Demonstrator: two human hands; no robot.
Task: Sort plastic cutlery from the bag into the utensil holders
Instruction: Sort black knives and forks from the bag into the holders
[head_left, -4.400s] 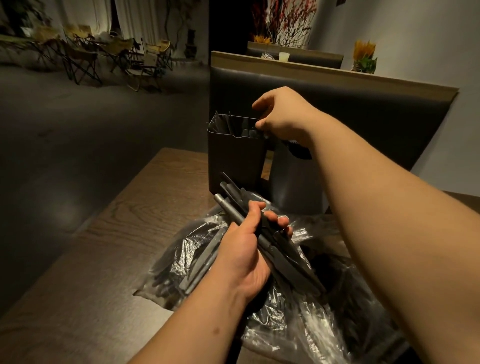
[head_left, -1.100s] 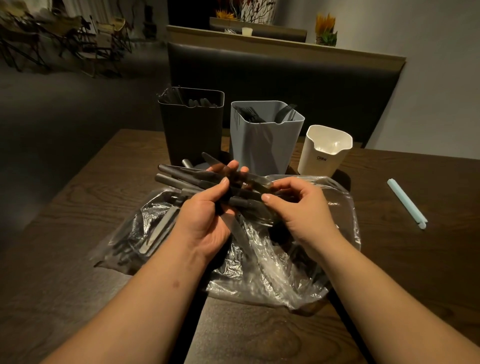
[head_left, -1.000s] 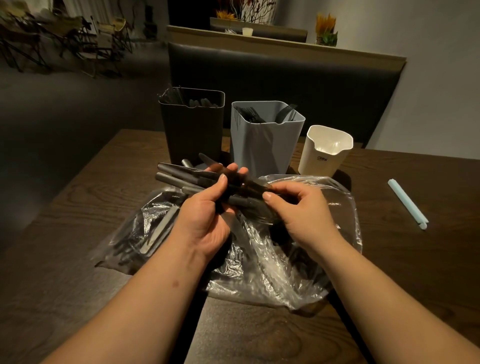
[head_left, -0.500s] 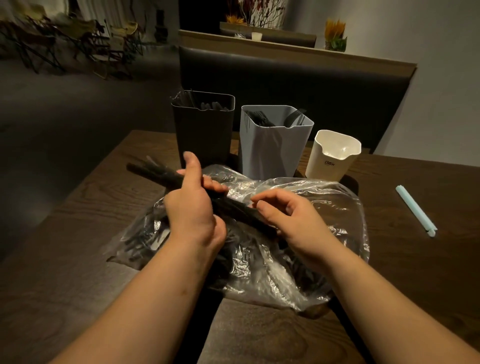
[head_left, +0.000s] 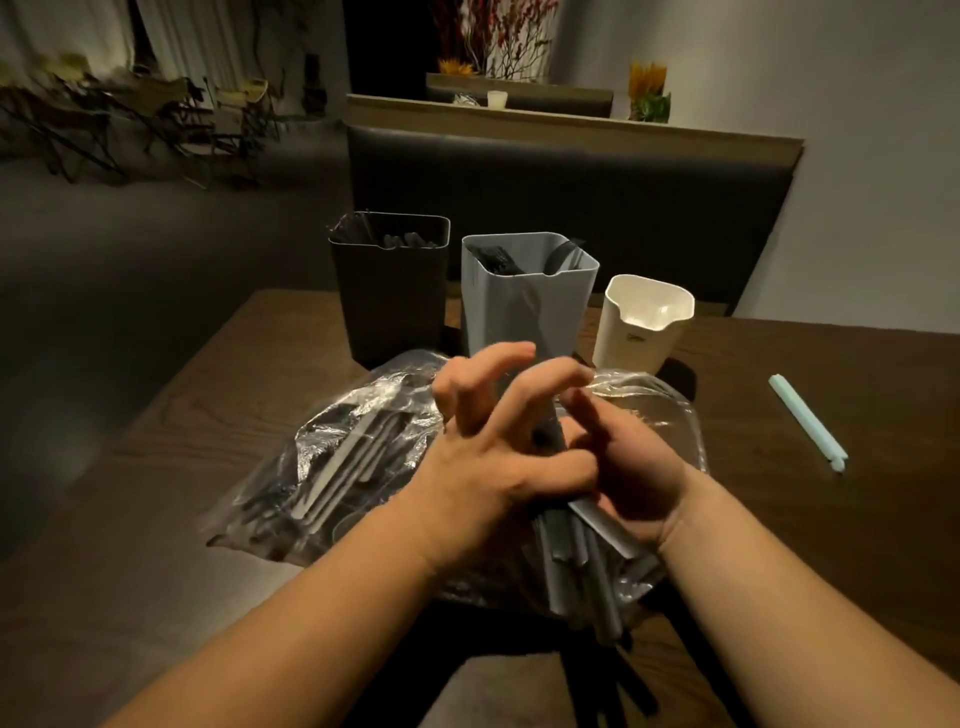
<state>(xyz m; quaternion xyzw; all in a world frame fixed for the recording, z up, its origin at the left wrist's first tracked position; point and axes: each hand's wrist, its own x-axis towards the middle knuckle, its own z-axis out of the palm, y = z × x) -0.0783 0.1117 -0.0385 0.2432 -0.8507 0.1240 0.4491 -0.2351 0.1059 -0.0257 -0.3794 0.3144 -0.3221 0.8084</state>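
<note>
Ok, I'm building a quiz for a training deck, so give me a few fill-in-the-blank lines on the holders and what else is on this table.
1. The grey holder stands between the black holder and the ____ one.
2. The cutlery not yet sorted lies in a clear plastic ____ on the table.
3. The pale blue stick lies on the ____ side of the table.
Missing words: white; bag; right.

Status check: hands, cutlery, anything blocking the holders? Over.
Copy: right hand holds cutlery bundle over the bag. Fingers of left hand lifted, grip unclear. Cutlery in black holder and grey holder; white holder looks empty. Path to holders open.
</note>
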